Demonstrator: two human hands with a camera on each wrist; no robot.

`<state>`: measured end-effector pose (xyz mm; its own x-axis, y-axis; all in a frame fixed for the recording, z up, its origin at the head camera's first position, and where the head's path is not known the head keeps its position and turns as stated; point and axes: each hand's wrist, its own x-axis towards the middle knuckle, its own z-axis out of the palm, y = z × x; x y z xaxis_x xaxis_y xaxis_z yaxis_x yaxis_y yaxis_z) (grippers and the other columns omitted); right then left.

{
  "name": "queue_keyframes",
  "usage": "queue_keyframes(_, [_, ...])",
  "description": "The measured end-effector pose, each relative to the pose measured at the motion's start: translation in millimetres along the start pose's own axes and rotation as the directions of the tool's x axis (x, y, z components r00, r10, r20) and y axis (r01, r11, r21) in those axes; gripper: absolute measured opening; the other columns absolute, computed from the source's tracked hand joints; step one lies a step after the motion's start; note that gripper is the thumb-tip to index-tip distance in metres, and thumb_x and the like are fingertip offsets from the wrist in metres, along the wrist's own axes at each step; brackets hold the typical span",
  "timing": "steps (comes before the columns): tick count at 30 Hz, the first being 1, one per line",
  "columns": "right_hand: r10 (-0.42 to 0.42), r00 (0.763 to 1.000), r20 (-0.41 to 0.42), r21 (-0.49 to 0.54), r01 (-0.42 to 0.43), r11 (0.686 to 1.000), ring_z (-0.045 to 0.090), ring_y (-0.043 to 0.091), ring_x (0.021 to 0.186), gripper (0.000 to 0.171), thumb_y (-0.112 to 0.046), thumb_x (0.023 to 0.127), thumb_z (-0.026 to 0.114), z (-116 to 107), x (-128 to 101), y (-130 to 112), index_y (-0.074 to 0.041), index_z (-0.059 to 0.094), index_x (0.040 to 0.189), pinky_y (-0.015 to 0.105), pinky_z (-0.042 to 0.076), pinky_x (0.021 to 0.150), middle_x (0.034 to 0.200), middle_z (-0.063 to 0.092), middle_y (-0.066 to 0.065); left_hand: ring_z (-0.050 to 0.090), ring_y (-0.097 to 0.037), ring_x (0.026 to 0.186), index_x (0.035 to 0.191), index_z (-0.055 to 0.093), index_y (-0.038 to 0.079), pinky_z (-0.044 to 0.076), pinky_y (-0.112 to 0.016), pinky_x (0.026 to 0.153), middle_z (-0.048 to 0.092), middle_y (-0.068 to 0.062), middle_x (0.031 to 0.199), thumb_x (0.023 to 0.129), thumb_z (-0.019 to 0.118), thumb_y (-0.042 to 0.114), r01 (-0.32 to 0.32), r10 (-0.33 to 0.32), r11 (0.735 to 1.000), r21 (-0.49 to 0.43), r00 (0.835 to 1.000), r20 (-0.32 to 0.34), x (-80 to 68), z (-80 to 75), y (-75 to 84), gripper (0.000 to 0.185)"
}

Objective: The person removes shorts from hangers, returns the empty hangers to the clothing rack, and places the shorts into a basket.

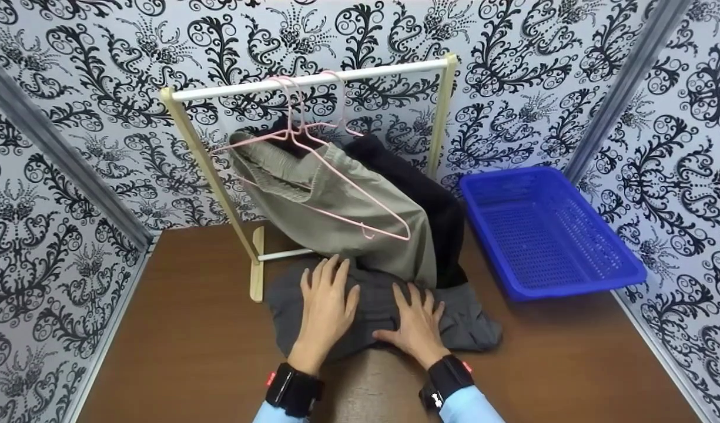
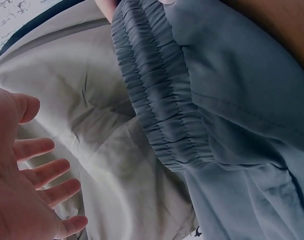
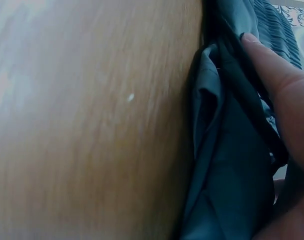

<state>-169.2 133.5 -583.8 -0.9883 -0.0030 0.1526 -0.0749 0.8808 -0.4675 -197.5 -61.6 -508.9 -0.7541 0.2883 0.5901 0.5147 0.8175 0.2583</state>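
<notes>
A dark grey garment with an elastic waistband [image 2: 159,90], apparently pants, lies crumpled on the table below the rack. Over its left part is my left hand [image 1: 325,305], fingers spread and pointing away from me. In the left wrist view that hand's fingers [image 2: 52,172] are loosely extended, with nothing between them. My right hand [image 1: 417,326] lies over the right part, fingers apart and slightly bent. Its thumb [image 3: 267,62] touches the grey cloth in the right wrist view; the other fingers are mostly hidden there. Beige pants [image 1: 389,194] hang just beyond both hands.
A wooden rack with a white bar [image 1: 389,70] stands at the back. Pink hangers [image 1: 365,202] hang from it, along with black pants [image 1: 442,205] behind the beige ones. To the right sits a blue plastic basket [image 1: 577,291]. Patterned walls enclose the brown table [image 1: 177,352].
</notes>
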Motion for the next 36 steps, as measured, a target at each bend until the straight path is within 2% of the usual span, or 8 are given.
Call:
queue_keyframes(9, [-0.004,0.999,0.049,-0.150,0.011,0.989,0.038,0.063,0.135,0.111,-0.063,0.068,0.089,3.8,6.1,-2.8,-0.010,0.047,0.155,0.085,0.028,0.100,0.153,0.043,0.028,0.050,-0.045,0.135,0.140,0.060,0.003,0.031,-0.070,0.111,0.056,-0.022,0.144,0.100,0.066,0.028,-0.018,0.017,1.000,0.022,0.999,0.041,-4.0,2.6,1.8,0.048])
queue_keyframes(22, [0.004,0.995,0.102,-0.200,0.017,0.980,0.043,0.062,0.132,0.103,-0.064,0.070,0.087,1.7,10.7,-2.0,-0.011,0.052,0.152,0.085,0.031,0.097,0.152,0.046,0.027,0.052,-0.043,0.132,0.136,0.063,0.003,0.035,-0.070,0.107,0.058,-0.022,0.141,0.096,0.071,0.025,-0.048,0.043,0.997,0.056,0.995,0.086,-23.0,12.3,0.7,0.046])
queue_keyframes(26, [0.007,0.995,0.104,-0.186,0.013,0.982,0.044,0.061,0.131,0.097,-0.058,0.071,0.089,1.0,13.3,-2.0,-0.011,0.055,0.149,0.085,0.032,0.097,0.150,0.050,0.024,0.052,-0.044,0.132,0.136,0.063,0.004,0.035,-0.070,0.107,0.058,-0.021,0.141,0.096,0.071,0.026,-0.049,0.043,0.996,0.069,0.995,0.090,-27.4,14.5,-1.6,0.046])
queue_keyframes(30, [0.007,0.994,0.105,-0.166,0.011,0.986,0.045,0.058,0.130,0.082,-0.046,0.077,0.089,-0.3,14.8,-1.3,-0.010,0.060,0.145,0.085,0.032,0.096,0.148,0.053,0.021,0.053,-0.043,0.131,0.136,0.063,0.005,0.037,-0.071,0.106,0.058,-0.020,0.140,0.096,0.071,0.026,-0.058,0.049,0.994,0.090,0.994,0.094,-31.6,14.7,-3.2,0.046])
queue_keyframes(36, [-0.020,0.999,0.029,-0.118,0.023,0.993,0.048,0.056,0.126,0.058,-0.023,0.082,0.087,-2.0,12.6,2.8,-0.005,0.068,0.133,0.083,0.036,0.094,0.140,0.059,0.020,0.054,-0.042,0.130,0.135,0.064,0.005,0.038,-0.070,0.105,0.060,-0.020,0.139,0.095,0.073,0.025,-0.067,0.057,0.990,0.121,0.995,0.083,-33.7,16.3,-5.6,0.046])
